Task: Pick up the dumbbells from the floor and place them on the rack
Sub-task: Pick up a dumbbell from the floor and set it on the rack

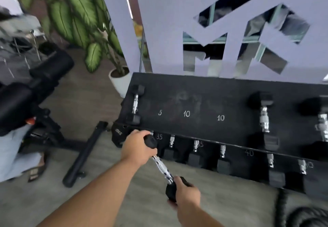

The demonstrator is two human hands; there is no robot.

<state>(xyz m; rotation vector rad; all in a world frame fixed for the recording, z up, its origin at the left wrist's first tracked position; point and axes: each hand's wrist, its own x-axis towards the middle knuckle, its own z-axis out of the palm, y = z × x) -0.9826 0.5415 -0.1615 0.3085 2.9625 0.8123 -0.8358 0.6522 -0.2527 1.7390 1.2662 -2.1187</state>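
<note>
Left hand [137, 146] and right hand [186, 195] grip a dumbbell [162, 167] before the crowded rack [204, 102].

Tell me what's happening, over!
Left hand and right hand each grip one dumbbell head. Dumbbell held before rack. Nothing in the way.

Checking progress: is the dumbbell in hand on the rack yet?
Not yet: the dumbbell is held by left hand and right hand, off the rack.
</note>
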